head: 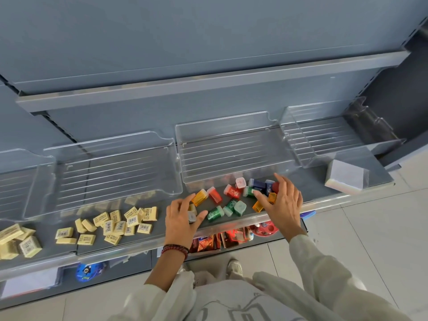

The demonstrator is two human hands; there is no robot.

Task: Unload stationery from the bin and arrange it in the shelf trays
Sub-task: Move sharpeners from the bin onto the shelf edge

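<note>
Grey shop shelving [208,84] filled the head view, with clear trays [115,172] set along one shelf. Coloured sharpeners [231,200] lay loose by that shelf's front edge, just before the middle tray [231,154]. Yellow erasers [120,223] lay toward its front left. I saw the left hand [183,221] curled round a pale sharpener [192,216], and the right hand [282,200] clamped on an orange sharpener [272,198] in the pile. I judged the step to be gathering sharpeners. Next they needed lifting over the tray's front lip and setting in rows. I could not see the bin.
</note>
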